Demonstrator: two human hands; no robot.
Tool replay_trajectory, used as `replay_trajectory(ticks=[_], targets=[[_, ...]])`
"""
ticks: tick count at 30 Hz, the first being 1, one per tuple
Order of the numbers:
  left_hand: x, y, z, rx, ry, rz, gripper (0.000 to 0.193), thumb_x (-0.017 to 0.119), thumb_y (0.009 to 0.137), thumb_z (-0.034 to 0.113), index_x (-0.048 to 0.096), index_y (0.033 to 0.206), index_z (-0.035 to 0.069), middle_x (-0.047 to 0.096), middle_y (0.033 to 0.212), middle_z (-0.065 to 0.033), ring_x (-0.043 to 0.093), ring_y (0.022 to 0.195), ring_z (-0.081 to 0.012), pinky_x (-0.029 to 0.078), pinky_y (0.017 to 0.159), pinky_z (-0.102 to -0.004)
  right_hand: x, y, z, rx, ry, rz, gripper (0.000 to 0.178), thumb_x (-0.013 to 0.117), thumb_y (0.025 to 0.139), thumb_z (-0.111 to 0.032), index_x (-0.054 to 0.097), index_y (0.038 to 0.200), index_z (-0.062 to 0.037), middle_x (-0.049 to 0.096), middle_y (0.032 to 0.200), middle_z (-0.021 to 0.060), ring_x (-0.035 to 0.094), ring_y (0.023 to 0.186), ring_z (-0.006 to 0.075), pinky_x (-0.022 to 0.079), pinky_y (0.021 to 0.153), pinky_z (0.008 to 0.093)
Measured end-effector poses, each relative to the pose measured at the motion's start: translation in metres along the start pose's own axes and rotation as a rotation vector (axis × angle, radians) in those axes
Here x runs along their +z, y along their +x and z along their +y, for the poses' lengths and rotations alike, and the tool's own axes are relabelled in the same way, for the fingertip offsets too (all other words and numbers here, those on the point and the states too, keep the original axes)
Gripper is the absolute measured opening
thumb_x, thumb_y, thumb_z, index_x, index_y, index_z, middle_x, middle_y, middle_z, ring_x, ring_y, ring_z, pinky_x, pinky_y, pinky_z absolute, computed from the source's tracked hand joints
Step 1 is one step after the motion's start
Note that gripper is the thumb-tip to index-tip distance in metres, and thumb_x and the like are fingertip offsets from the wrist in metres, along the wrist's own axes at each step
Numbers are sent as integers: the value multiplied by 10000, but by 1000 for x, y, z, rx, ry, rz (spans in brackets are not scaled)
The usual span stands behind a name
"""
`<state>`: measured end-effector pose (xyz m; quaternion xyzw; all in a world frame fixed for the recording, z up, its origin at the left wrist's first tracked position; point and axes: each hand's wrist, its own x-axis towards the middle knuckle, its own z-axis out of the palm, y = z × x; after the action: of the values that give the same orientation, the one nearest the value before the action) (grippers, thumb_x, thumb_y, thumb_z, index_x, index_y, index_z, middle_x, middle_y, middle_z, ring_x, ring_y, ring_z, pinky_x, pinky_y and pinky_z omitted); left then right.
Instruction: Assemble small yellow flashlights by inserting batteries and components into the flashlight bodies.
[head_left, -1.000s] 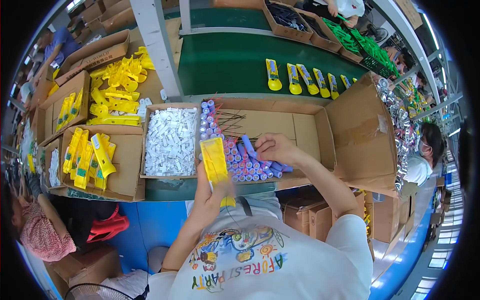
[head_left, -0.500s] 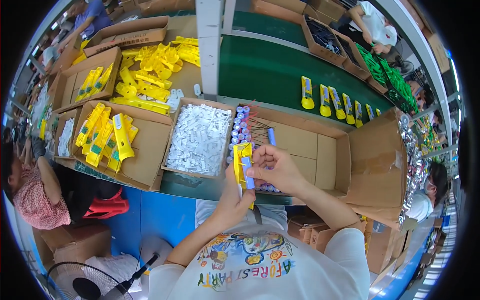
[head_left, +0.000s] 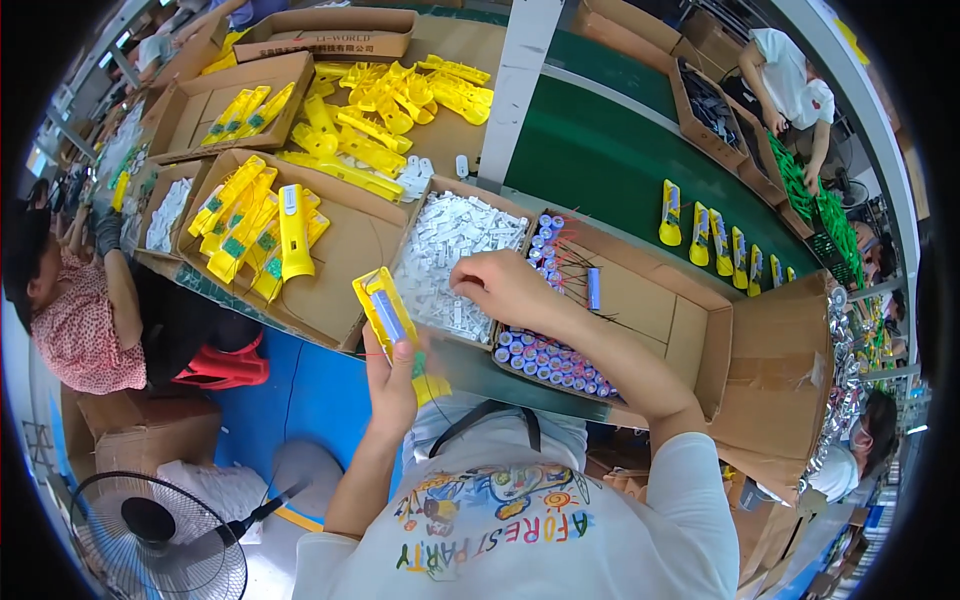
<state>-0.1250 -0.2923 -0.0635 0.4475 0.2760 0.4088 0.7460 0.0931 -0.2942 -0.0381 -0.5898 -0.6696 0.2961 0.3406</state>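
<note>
My left hand [head_left: 392, 388] is closed round a yellow plastic shell [head_left: 362, 287] in front of the boxes. A purple cylindrical battery [head_left: 387, 316] lies in the shell, with my thumb against its lower end. A green circuit board and a dangling wire show below, partly smeared by motion. My right hand [head_left: 508, 288] is above a box of small white plastic parts [head_left: 465, 228], its fingers curled together. Whether a part is between those fingertips is hidden. Under my right forearm stands a carton holding several upright purple batteries [head_left: 560, 362] with red and black wires.
Left of the white parts, a carton [head_left: 345, 235] holds yellow shells with green boards. Loose yellow shells [head_left: 400, 100] lie behind it. Yellow pieces with batteries [head_left: 702, 235] stand in a row on the green belt [head_left: 590, 130]. A metal post [head_left: 520, 85] rises between. Co-workers sit left and far right.
My left hand has moved left with the yellow shell and battery. My right hand has let go of the battery and moved over the white parts. The view has shifted.
</note>
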Motion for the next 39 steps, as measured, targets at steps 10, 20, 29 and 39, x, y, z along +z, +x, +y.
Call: replay_trajectory(ticks=[10,20,29,39], targets=[[8,-11,-8,-92,-91,-71,301,507,991,305,361,1191,133,511,906,-82,521,646,-146,498,605,-323,3,-2,10,99,-18,-55,169,727,778,-152,651,867,-30,672,787,82,662,733,182,521,682,313],[27,-10,-8,-139,36,-233,370,425,1007,182,249,1311,67,533,1049,-122,600,763,-188,514,667,-324,-15,-23,-45,-302,-271,411,215,662,817,-61,631,1030,-62,649,877,78,644,783,232,536,619,314],[43,-8,-3,-295,-174,-262,344,445,997,177,281,1280,72,519,1068,-127,601,745,-207,522,654,-342,-12,-33,-41,-496,-607,380,326,667,738,-81,659,1063,-107,617,912,34,614,836,195,527,610,294],[45,-7,-15,-97,-27,-342,421,466,978,160,252,1328,64,513,1008,-123,583,722,-185,517,642,-321,-35,-34,-37,249,146,146,276,745,829,-286,662,851,-25,631,678,22,606,639,92,495,557,247]])
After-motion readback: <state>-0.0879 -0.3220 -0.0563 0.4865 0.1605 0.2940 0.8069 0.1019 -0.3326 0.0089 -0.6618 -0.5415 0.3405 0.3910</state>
